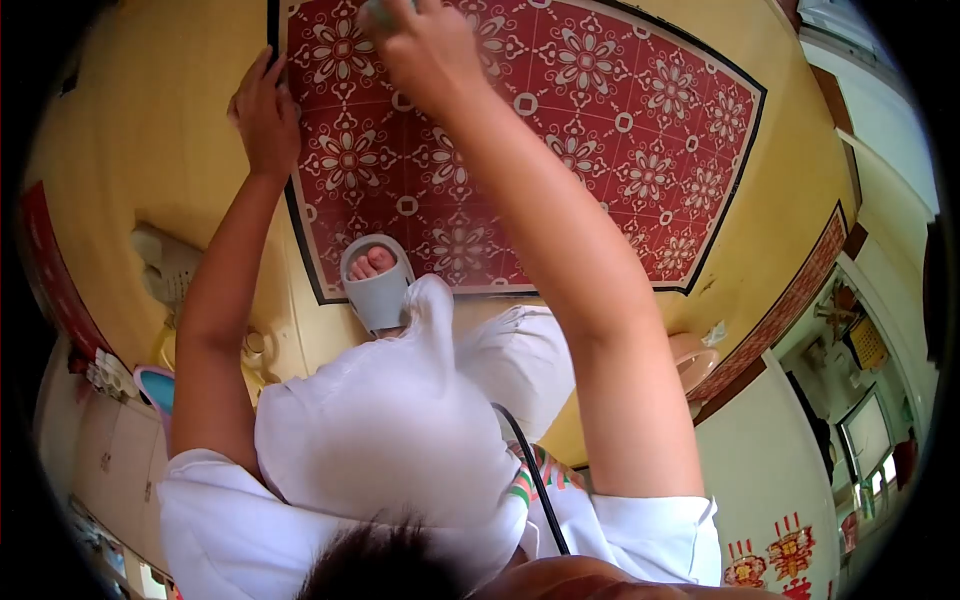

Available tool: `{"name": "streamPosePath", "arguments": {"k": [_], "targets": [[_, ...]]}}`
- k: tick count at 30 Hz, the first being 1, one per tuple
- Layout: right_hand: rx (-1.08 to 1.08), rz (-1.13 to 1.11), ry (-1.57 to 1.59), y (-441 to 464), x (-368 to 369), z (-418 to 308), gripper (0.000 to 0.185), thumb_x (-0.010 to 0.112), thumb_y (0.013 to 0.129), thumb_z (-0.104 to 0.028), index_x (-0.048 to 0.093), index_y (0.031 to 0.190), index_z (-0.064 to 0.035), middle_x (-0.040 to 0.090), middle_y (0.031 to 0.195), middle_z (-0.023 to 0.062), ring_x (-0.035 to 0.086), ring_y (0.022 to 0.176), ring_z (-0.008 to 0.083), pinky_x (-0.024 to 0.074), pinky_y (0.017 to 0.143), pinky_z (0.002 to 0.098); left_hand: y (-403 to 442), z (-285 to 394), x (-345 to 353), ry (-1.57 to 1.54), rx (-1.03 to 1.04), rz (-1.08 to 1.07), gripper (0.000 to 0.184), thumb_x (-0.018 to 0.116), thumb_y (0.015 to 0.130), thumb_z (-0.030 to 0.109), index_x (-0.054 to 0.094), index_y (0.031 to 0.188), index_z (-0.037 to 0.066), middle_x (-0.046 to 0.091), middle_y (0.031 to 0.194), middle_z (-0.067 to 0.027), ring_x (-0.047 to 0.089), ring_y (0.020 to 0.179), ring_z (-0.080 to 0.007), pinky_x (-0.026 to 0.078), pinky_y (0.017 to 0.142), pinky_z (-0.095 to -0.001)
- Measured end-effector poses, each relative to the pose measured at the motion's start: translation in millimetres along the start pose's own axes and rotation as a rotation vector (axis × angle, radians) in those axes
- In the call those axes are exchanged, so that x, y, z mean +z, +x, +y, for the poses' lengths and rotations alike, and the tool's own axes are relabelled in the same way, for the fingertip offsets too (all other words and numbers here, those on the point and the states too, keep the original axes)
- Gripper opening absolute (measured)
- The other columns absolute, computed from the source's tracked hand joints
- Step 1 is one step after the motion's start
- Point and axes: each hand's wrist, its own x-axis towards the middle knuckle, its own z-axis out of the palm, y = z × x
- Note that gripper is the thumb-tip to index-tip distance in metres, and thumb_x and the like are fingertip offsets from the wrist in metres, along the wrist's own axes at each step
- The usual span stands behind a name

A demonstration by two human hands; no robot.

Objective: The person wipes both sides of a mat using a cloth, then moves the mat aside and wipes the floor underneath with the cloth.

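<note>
A red mat with white flower patterns and a black border lies on the yellow floor. My left hand is at the mat's left edge, fingers stretched out, with nothing visible in its grasp. Over the mat's upper left part, my right hand is closed around a small greenish thing. The top of the frame cuts that thing off, and I cannot make out its kind. My foot, in a grey slipper, rests on the mat's near edge.
Grey slippers lie on the floor at the left, near a blue-rimmed basin. On the right are a pinkish round basin and another red patterned mat by a doorway. A black cable runs down my front.
</note>
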Motion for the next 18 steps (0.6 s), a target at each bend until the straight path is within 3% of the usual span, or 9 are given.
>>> {"name": "streamPosePath", "arguments": {"k": [2,4,5,6,9,13,16,17,18], "targets": [[0.537,-0.041,0.381,11,-22,13,0.026,0.064,0.091,-0.006,0.067,0.116,-0.0123,0.064,0.108,0.014,0.065,0.093,0.0318,0.0555,0.079,0.0357,0,1,-1,0.012,-0.012,-0.02,0.041,0.046,0.103,0.01,0.054,0.143,0.013,0.045,0.155,-0.0028,0.041,0.14,-0.0218,0.02,0.116,-0.0435],[-0.089,0.097,-0.419,-3,-35,93,0.033,0.062,0.089,0.001,0.07,0.117,-0.0139,0.066,0.113,0.014,0.065,0.099,0.0316,0.0569,0.078,0.0385,-1,3,-2,0.015,-0.007,-0.018,0.041,0.046,0.103,0.01,0.054,0.143,0.013,0.045,0.155,-0.0028,0.04,0.14,-0.0219,0.02,0.116,-0.0435],[0.055,0.171,-0.501,-13,-56,116,0.033,0.061,0.089,0.001,0.072,0.116,-0.0152,0.066,0.111,0.0142,0.065,0.097,0.0316,0.0576,0.075,0.0392,1,3,-3,0.017,-0.004,-0.013,0.04,0.046,0.103,0.01,0.054,0.142,0.013,0.045,0.155,-0.0029,0.04,0.14,-0.022,0.02,0.116,-0.0436],[0.216,0.12,-0.524,-28,-78,161,0.047,0.074,0.078,-0.012,0.071,0.121,-0.0316,0.058,0.13,0.016,0.056,0.119,0.0369,0.0582,0.087,0.0493,1,3,-3,0.022,-0.003,-0.015,0.04,0.046,0.103,0.01,0.055,0.142,0.013,0.045,0.155,-0.0027,0.04,0.14,-0.0219,0.02,0.116,-0.0436],[0.441,0.101,-0.802,-53,-151,230,0.049,0.074,0.08,-0.017,0.069,0.125,-0.0352,0.054,0.133,0.014,0.056,0.119,0.0356,0.0591,0.088,0.047,2,2,-2,0.052,-0.014,0.004,0.038,0.048,0.101,0.009,0.057,0.139,0.013,0.047,0.152,-0.0025,0.041,0.139,-0.0223,0.021,0.115,-0.0436],[0.648,0.133,-0.848,-48,-177,224,0.05,0.071,0.078,-0.012,0.071,0.123,-0.0324,0.051,0.132,0.0136,0.057,0.115,0.0361,0.0586,0.086,0.0468,23,28,2,0.019,0.017,0.124,0.035,0.056,0.096,0.008,0.065,0.128,0.016,0.054,0.14,-0.0029,0.045,0.134,-0.0255,0.026,0.113,-0.0442],[0.198,0.275,-0.596,-41,-129,171,0.05,0.065,0.078,-0.007,0.068,0.123,-0.0289,0.053,0.126,0.015,0.057,0.112,0.0354,0.0577,0.075,0.0477,50,75,11,-0.125,0.068,0.121,0.032,0.058,0.096,0.009,0.066,0.126,0.016,0.053,0.136,-0.0053,0.043,0.133,-0.0279,0.028,0.113,-0.0445],[0.16,0.294,-0.553,-34,-103,141,0.053,0.064,0.079,-0.002,0.071,0.125,-0.028,0.063,0.114,0.013,0.058,0.109,0.033,0.0555,0.084,0.045,60,95,20,-0.178,0.086,0.101,0.032,0.058,0.097,0.01,0.066,0.127,0.016,0.052,0.136,-0.0064,0.041,0.133,-0.0286,0.028,0.113,-0.0446],[0.167,0.266,-0.398,-23,-96,87,0.033,0.062,0.089,0.0,0.072,0.117,-0.0147,0.066,0.112,0.0146,0.065,0.099,0.0326,0.0585,0.078,0.0405,67,113,31,-0.221,0.088,0.071,0.032,0.061,0.095,0.011,0.067,0.126,0.017,0.053,0.135,-0.0064,0.04,0.133,-0.0293,0.03,0.112,-0.0439]]}}
